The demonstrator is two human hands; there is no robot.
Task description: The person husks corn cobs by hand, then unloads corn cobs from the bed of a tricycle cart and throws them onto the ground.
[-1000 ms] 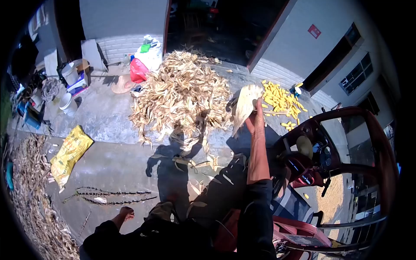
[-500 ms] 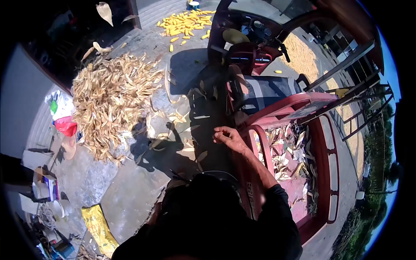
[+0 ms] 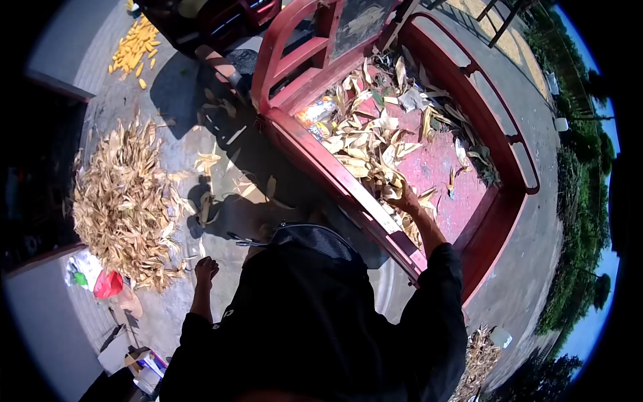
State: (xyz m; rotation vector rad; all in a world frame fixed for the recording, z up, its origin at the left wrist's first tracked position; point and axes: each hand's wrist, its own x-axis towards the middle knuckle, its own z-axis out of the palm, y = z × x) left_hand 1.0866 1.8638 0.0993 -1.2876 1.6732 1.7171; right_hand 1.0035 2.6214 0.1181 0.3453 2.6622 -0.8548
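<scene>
My right hand (image 3: 406,199) reaches over the side wall of a red cargo bed (image 3: 429,161), its fingers bent around dry corn husks (image 3: 365,161). More pale husks are heaped along the near side and front of the bed, with some leaf scraps (image 3: 483,164) in the far corner. Low beside my body hangs my left hand (image 3: 207,268), fingers curled in, with nothing visible in it. The large husk pile (image 3: 124,208) on the ground lies beyond it to the left.
Yellow corn cobs (image 3: 136,45) lie on the concrete at the upper left. A red bag (image 3: 108,285) and boxes (image 3: 144,368) stand at the lower left. The cart's red side rail (image 3: 341,184) runs close in front of me. More husks (image 3: 481,355) lie behind the cart.
My right hand has gone from above the cart's side into the bed and onto the husks. My left hand has come into view. The view has turned toward the bed.
</scene>
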